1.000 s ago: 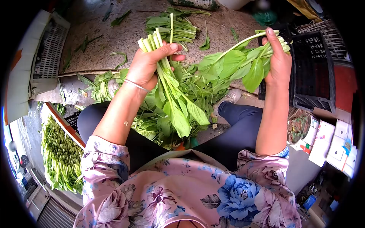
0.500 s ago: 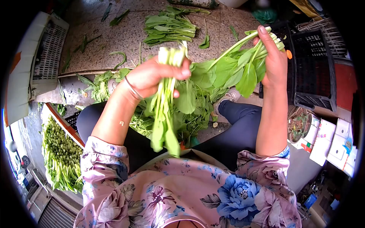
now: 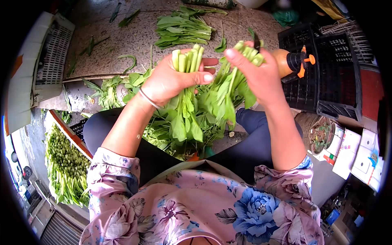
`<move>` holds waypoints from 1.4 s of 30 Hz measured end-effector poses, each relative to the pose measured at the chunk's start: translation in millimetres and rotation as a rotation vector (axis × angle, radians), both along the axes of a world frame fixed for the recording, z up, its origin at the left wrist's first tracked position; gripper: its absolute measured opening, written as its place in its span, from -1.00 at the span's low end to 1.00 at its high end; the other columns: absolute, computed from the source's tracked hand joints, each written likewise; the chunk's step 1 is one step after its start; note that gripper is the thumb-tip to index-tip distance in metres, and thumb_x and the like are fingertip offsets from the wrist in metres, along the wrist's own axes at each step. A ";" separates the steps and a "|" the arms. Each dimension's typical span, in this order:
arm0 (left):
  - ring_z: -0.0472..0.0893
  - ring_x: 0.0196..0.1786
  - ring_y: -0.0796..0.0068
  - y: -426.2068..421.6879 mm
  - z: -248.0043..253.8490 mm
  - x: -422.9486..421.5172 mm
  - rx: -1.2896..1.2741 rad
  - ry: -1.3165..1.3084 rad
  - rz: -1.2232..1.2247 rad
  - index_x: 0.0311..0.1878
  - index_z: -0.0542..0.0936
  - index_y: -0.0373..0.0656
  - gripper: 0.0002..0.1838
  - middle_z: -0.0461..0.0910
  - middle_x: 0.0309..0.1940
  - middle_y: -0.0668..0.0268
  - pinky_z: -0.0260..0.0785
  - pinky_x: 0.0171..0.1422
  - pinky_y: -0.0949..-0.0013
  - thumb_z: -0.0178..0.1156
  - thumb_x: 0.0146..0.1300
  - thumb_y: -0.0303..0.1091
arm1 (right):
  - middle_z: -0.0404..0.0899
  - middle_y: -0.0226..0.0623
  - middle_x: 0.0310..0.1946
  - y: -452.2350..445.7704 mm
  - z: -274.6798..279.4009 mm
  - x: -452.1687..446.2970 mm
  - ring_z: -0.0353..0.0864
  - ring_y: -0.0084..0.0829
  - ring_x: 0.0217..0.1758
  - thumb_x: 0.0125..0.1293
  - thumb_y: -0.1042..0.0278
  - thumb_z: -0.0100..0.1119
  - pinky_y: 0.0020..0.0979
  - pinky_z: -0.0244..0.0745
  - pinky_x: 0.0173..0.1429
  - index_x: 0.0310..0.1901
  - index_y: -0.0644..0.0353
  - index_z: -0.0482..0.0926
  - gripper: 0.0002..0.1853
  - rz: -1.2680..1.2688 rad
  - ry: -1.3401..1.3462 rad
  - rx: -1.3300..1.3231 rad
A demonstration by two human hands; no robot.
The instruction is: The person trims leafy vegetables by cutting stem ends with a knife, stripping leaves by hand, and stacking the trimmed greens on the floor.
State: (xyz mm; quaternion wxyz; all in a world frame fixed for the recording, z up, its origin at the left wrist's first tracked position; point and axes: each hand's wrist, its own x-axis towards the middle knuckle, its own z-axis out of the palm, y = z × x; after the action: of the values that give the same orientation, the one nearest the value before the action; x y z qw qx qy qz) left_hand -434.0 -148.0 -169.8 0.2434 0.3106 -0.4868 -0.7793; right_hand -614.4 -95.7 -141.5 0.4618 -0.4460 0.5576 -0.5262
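Note:
My left hand point(image 3: 171, 79) is closed around a bunch of leafy greens point(image 3: 188, 118), pale cut stems upward and leaves hanging down. My right hand point(image 3: 261, 71) grips a second bunch of leafy greens point(image 3: 222, 96), its stem ends at the thumb and its leaves drooping toward the left bunch. A dark narrow object point(image 3: 256, 42) shows by the right fingers; I cannot make out what it is. Beneath both hands, a heap of loose greens point(image 3: 171, 139) lies between my legs. Beyond them, a neat pile of greens point(image 3: 183, 29) rests on the speckled surface point(image 3: 134, 38).
An orange spray bottle point(image 3: 281, 61) stands right of my right hand, beside black plastic crates point(image 3: 337, 77). A white crate point(image 3: 53, 53) is at the left. Many stacked greens point(image 3: 67, 163) lie at lower left. White boxes point(image 3: 365, 157) and a plant pot point(image 3: 322, 136) are at right.
My right hand has moved left and down with its bunch, close to my left hand, uncovering the orange spray bottle. The left bunch has shifted slightly, its stems now fanned apart.

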 end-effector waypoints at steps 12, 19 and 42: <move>0.43 -0.13 0.61 14.8 -14.2 -22.3 -0.375 0.012 0.111 -0.06 0.30 -0.22 -0.37 0.47 -0.21 0.35 0.35 -0.02 0.47 0.46 -0.21 -0.47 | 0.54 -0.39 -0.44 1.5 -12.7 19.5 0.48 -0.66 -0.36 0.18 0.26 0.21 -0.56 0.41 -0.25 -0.27 0.27 0.48 -0.75 0.032 0.165 -0.036; 0.43 -0.15 0.60 12.8 -15.4 -21.7 -0.306 -0.006 0.066 -0.05 0.30 -0.23 -0.41 0.47 -0.25 0.34 0.35 -0.03 0.47 0.41 -0.16 -0.49 | 0.54 -0.38 -0.42 3.1 -17.3 18.8 0.48 -0.64 -0.33 0.17 0.26 0.21 -0.55 0.41 -0.24 -0.26 0.27 0.48 -0.75 0.045 0.206 -0.056; 0.49 -0.23 0.65 13.3 -3.9 -11.5 -0.033 0.049 -0.190 -0.14 0.50 -0.23 -0.66 0.54 -0.29 0.42 0.37 -0.10 0.53 0.33 -0.03 -0.50 | 0.48 -0.44 -0.52 -3.0 -19.3 17.9 0.43 -0.63 -0.44 0.19 0.04 0.12 -0.56 0.34 -0.34 -0.35 0.21 0.48 -0.66 0.068 0.093 -0.123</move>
State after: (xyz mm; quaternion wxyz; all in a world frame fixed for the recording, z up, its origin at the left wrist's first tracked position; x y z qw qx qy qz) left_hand -445.6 -134.7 -173.7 0.1853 0.2399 -0.5205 -0.7982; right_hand -596.5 -98.7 -160.7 0.4245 -0.5161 0.5297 -0.5223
